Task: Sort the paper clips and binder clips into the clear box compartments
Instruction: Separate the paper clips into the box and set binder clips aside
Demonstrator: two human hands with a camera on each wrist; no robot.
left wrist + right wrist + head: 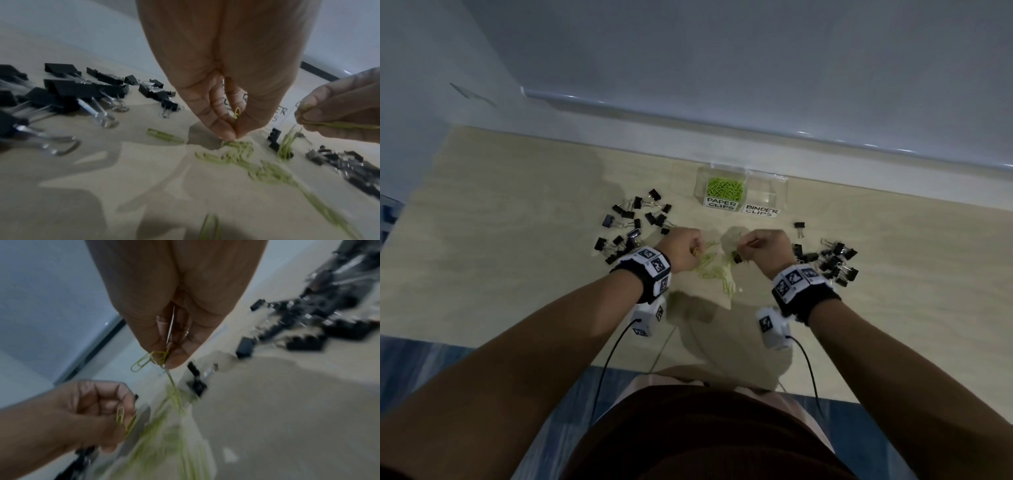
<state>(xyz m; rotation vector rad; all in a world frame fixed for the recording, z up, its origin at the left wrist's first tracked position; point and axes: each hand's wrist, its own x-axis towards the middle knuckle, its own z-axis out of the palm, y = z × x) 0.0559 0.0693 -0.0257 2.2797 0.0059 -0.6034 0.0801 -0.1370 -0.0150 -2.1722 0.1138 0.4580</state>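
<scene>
1. The left hand (686,249) hovers low over the pale wooden surface (517,274), its grip narrow: thumb and fingertips (226,134) meet in a pinch pointing down at the loose green paper clips (714,270). A few paper clips are held inside its curled fingers, seen from the right wrist view lying roughly along the fingers.
2. The right hand (768,247) is just beside it, also with a tight grip: thumb and forefinger pinch a small bunch of green paper clips (152,359). One hangs out to the side at a slant, another dangles straight down towards the heap.
3. The loose paper clips lie scattered between and just below the two hands, in mixed directions; the wrist views blur them too much to tell each long axis.
4. A single black binder clip (737,257) lies at the right hand's fingertips; whether it touches them I cannot tell.
5. Black binder clips sit in two groups: a left group (635,222) beyond the left wrist and a right group (832,258) beside the right wrist, handles pointing every way. One stray binder clip (800,227) lies apart, handles towards the person.
6. Farthest, by the wall, stands the clear box (780,186). Its left compartment, labelled PAPER CLIPS, holds a pile of green clips (724,188); the right one is labelled BINDER CLIPS.
</scene>
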